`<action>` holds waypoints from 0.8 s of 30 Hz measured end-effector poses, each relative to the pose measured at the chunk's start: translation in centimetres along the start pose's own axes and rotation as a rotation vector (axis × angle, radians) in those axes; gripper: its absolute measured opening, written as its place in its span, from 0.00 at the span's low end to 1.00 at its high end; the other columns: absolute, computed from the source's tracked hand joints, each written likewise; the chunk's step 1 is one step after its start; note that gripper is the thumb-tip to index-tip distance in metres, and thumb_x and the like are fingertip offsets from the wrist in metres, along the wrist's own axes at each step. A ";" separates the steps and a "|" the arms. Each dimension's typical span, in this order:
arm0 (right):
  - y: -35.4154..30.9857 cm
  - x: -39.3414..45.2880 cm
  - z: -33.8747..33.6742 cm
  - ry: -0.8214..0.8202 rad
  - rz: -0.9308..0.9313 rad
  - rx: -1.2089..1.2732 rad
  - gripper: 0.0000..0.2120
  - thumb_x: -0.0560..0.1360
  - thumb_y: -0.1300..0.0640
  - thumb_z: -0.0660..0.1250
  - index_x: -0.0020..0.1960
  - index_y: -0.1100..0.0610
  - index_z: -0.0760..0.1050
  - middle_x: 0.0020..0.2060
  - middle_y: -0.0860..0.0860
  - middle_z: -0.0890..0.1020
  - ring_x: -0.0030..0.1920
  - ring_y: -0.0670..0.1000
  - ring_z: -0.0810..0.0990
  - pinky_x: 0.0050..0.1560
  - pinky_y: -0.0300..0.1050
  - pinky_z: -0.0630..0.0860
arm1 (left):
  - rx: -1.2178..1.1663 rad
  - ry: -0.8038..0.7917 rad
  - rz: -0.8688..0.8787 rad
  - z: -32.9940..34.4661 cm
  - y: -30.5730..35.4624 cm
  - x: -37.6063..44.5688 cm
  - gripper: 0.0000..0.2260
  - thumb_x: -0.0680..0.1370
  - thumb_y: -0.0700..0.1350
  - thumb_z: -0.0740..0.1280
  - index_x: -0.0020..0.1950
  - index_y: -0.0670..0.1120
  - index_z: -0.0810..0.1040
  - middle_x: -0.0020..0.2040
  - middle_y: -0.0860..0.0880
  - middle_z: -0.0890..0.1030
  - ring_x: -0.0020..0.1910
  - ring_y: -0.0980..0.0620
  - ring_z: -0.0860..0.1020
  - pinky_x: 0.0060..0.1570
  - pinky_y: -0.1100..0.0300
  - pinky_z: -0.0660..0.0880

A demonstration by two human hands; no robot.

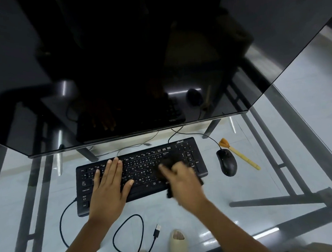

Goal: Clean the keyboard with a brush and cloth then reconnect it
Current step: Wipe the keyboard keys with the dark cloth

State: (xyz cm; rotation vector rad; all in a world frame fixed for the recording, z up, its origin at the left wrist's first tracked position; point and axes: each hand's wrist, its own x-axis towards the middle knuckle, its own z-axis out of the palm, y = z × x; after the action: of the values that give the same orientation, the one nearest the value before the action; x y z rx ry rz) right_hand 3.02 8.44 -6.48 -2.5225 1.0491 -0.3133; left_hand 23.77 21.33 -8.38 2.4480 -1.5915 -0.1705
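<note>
The left hand (108,182) lies flat on the left half of the black keyboard (142,174), fingers straight and pointing toward the monitor (121,70), thumb spread out to the right, pressing the keys. The keyboard sits on the glass worktop (230,187) just in front of the monitor's lower edge, and its cable (126,240) loops over bare glass toward the near edge, the USB plug (157,231) lying loose there. To the right, the blurred right hand (180,177) reaches in from the lower right and bears on the keyboard's right half, its fingers gripping a dark cloth (168,175) bunched beneath them and hanging over the keyboard's near edge. Further right, a black mouse (227,164) rests just beside the keyboard, and the brush (238,154) with its pale handle lies touching the mouse's far side, with open glass beyond.
</note>
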 end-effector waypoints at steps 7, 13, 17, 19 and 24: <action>-0.5 0.5 0.0 0.192 0.255 -0.009 0.22 0.72 0.64 0.67 0.65 0.55 0.75 0.43 0.57 0.75 0.38 0.58 0.76 0.40 0.49 0.70 | 0.041 -0.008 -0.013 0.0 -0.1 -0.1 0.31 0.81 0.62 0.45 0.78 0.44 0.55 0.78 0.49 0.55 0.78 0.53 0.48 0.75 0.50 0.43; -3.5 -1.1 1.6 -0.133 -0.196 0.040 0.20 0.78 0.58 0.60 0.68 0.45 0.70 0.48 0.51 0.73 0.46 0.51 0.71 0.47 0.46 0.68 | 0.028 -0.020 0.010 0.0 -0.3 -0.1 0.31 0.81 0.62 0.46 0.78 0.44 0.57 0.78 0.49 0.56 0.78 0.53 0.50 0.75 0.50 0.43; 0.3 1.0 -0.2 0.187 0.231 -0.014 0.19 0.76 0.58 0.64 0.66 0.49 0.76 0.44 0.48 0.72 0.38 0.48 0.71 0.44 0.46 0.71 | 0.021 -0.030 0.010 0.0 -0.5 -0.1 0.32 0.81 0.63 0.44 0.78 0.44 0.56 0.78 0.50 0.55 0.78 0.53 0.49 0.75 0.49 0.45; 0.1 0.6 0.3 0.206 0.236 -0.052 0.26 0.70 0.66 0.71 0.67 0.55 0.75 0.43 0.53 0.73 0.35 0.53 0.72 0.40 0.47 0.71 | 0.024 -0.042 0.005 0.0 -0.6 -0.3 0.32 0.81 0.63 0.43 0.78 0.44 0.56 0.78 0.50 0.54 0.78 0.53 0.49 0.75 0.48 0.45; -4.3 -2.1 2.0 -0.003 -0.107 -0.050 0.35 0.64 0.61 0.76 0.69 0.51 0.71 0.44 0.50 0.72 0.38 0.50 0.72 0.39 0.43 0.71 | -0.010 -0.064 0.003 -0.2 -0.3 -0.2 0.31 0.81 0.63 0.45 0.78 0.44 0.57 0.78 0.49 0.56 0.78 0.52 0.50 0.75 0.48 0.46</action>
State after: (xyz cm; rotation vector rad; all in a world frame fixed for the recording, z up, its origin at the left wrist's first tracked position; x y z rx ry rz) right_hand 4.98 13.30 -6.55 -2.6287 0.9340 -0.3167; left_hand 24.04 21.67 -8.30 2.4564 -1.6154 -0.2579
